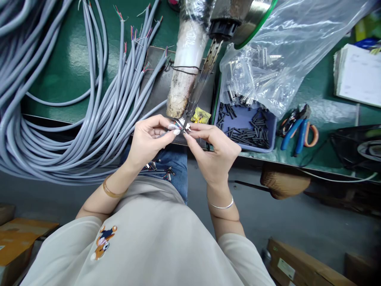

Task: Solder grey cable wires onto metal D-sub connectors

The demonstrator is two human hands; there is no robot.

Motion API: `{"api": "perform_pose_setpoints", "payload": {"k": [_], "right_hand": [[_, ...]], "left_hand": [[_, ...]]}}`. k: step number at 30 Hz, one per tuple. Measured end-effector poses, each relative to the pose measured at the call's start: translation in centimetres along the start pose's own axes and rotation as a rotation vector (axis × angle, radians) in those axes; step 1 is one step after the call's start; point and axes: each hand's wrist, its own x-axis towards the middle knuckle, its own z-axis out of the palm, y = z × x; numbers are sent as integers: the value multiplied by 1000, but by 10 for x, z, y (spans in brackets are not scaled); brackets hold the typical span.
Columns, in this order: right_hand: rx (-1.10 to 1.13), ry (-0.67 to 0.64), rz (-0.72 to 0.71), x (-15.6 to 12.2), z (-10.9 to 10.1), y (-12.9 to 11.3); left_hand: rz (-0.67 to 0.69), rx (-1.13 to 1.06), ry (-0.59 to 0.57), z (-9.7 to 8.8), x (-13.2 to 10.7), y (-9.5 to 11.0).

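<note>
My left hand (150,139) and my right hand (212,149) meet at the bench's front edge, fingertips pinched together. Between them sits a small metal connector (182,125) on the stripped end of a grey cable; both hands grip it. A thin metal strip (202,81) runs down to it from a black-collared machine head (223,28). A white wrapped cylinder (184,67) stands just behind the fingers. A small yellow piece (201,116) lies beside my right fingertips.
A big bundle of grey cables (59,119) with stripped coloured ends fills the left of the green bench (68,59). A blue tray (269,131) holds black sleeves under a clear plastic bag (285,47). Blue and orange pliers (297,131) lie right. Cardboard boxes (297,266) stand on the floor.
</note>
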Motion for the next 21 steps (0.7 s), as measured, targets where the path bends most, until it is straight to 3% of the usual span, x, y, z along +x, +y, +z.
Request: {"api": "perform_pose_setpoints", "payload": {"k": [5, 14, 16, 19, 21], "right_hand": [[-72, -38, -55, -8, -3, 2], [-240, -51, -250, -21, -13, 5], [-165, -34, -183, -25, -15, 6], [14, 119, 58, -27, -21, 6], [122, 246, 157, -25, -29, 7]], "left_hand": [[-64, 30, -44, -1, -4, -3], [-62, 132, -96, 3, -24, -8], [-150, 141, -195, -1, -32, -10], [-282, 196, -498, -10, -46, -14], [-221, 322, -695, -15, -54, -17]]}}
